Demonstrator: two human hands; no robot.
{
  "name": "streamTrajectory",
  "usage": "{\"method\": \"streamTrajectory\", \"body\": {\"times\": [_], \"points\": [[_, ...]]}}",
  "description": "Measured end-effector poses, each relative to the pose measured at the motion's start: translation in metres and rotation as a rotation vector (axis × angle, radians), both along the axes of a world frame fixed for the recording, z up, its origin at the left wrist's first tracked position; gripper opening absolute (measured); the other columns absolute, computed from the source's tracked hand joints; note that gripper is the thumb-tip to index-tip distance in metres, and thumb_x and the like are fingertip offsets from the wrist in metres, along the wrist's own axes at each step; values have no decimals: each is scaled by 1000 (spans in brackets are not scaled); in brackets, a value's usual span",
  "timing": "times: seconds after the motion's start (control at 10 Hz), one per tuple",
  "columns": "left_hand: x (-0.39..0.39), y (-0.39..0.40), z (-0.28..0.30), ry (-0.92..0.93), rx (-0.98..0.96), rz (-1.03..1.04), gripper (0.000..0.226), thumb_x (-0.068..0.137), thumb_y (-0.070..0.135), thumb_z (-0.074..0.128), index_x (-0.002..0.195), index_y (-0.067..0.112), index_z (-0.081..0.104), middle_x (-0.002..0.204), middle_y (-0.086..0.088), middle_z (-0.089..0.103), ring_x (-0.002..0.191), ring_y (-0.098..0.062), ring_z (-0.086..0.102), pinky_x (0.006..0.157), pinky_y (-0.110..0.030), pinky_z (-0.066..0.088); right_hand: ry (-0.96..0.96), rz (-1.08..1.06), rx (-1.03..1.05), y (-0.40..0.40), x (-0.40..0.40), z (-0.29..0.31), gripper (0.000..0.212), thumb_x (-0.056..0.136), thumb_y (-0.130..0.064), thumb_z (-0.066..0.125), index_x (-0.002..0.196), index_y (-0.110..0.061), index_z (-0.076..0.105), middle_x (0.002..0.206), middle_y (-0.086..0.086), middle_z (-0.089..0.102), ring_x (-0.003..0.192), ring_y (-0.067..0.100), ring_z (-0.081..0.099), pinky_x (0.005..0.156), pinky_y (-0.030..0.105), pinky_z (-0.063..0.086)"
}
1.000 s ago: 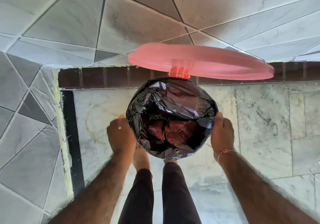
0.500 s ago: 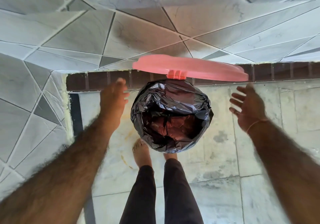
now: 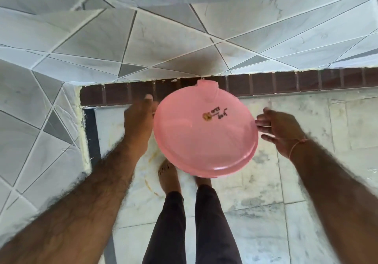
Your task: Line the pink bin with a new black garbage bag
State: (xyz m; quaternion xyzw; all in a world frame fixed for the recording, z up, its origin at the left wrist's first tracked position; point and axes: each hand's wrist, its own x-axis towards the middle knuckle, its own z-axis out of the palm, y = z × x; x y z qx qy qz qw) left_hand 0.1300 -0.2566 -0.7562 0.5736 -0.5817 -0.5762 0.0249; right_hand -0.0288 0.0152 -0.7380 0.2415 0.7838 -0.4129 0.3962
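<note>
The round pink lid [image 3: 204,133] of the bin lies down over the bin and hides the black garbage bag and the bin body under it. It bears a small sticker and dark handwriting near its top. My left hand [image 3: 139,120] is at the lid's left edge, fingers pointing up toward the wall; it looks empty. My right hand [image 3: 280,128] is beside the lid's right edge, fingers spread, fingertips close to the rim. Whether either hand touches the lid is unclear.
The bin stands on a marble floor [image 3: 286,182] against a tiled wall with a brown skirting strip [image 3: 286,83]. A second tiled wall [image 3: 41,131] closes the left side. My bare feet [image 3: 168,178] and dark trousers are just below the bin.
The lid has swung down from upright and now covers the bag-lined opening. My hands left the bag's rim, rose and spread, and now sit beside the lid.
</note>
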Motion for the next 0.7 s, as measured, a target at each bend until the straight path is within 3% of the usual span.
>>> {"method": "streamTrajectory", "body": {"times": [0.1, 0.2, 0.3, 0.4, 0.5, 0.7], "points": [[18, 27, -19, -84, -19, -44, 32, 87, 34, 53, 70, 13, 69, 77, -12, 68, 75, -23, 60, 71, -38, 55, 38, 58, 43, 2, 31, -23, 20, 92, -24, 53, 101, -11, 66, 108, 14, 70, 92, 23, 65, 70, 33, 41], [24, 42, -28, -131, -88, -218, 25, 89, 30, 50, 94, 13, 68, 95, -6, 68, 91, -21, 62, 75, -30, 50, 66, 207, 80, 1, 51, -37, 29, 92, -15, 53, 118, -10, 63, 121, 12, 63, 108, 24, 58, 85, 34, 43], [32, 51, -27, -116, -360, -668, 26, 91, 31, 50, 103, 14, 65, 109, -3, 65, 100, -19, 60, 89, -34, 51, 226, 602, 240, -6, 60, -35, 41, 94, -16, 50, 135, -15, 52, 141, 12, 55, 125, 31, 53, 106, 39, 40], [38, 62, -17, -281, -480, -1086, 29, 90, 36, 52, 115, 23, 58, 131, 2, 55, 113, -20, 57, 94, -40, 52, 211, 1207, 392, -20, 69, -17, 49, 97, -25, 40, 145, -29, 38, 158, -2, 32, 145, 23, 28, 113, 51, 29], [30, 63, 14, -393, -503, -1210, 53, 92, 39, 49, 142, 24, 38, 155, -4, 32, 137, -27, 39, 109, -46, 38, 170, 1383, 439, -31, 73, 15, 55, 97, -27, 39, 150, -30, 26, 162, -2, 21, 149, 23, 15, 113, 52, 24], [-28, 48, 174, -77, -755, -1139, 59, 92, 35, 50, 146, 25, 28, 161, -4, 16, 147, -24, 19, 116, -48, 28, 567, 1270, 349, -68, 39, 161, 60, 94, -32, 47, 149, -29, 23, 162, -1, 21, 150, 20, 16, 115, 45, 26]]}}
